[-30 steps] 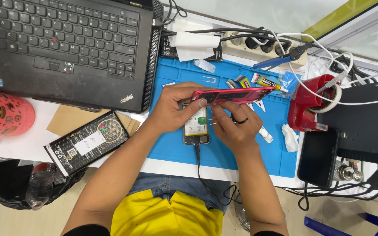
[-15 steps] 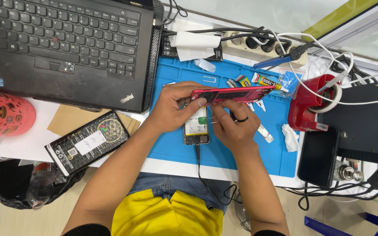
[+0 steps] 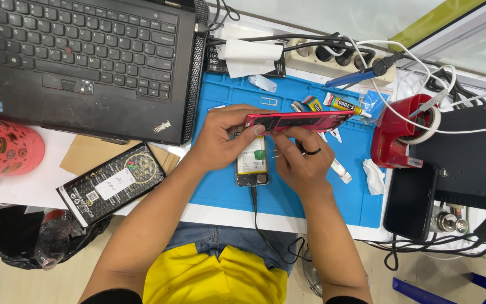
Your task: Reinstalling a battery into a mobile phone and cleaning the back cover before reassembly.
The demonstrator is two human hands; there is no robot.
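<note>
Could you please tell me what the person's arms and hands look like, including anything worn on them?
Both forearms are bare, with no gloves. The right hand wears a dark ring; the left hand shows none. Dark sleeve edges appear at the bottom.

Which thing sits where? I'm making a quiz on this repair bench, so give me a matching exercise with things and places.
Things:
1. black laptop
2. red tape dispenser
3. red phone frame
4. opened phone with cable

Places:
A. held in both hands
B. flat on the blue mat, below the hands
C. far left of the bench
D. right of the mat

Pairs: 1-C, 2-D, 3-A, 4-B
</note>
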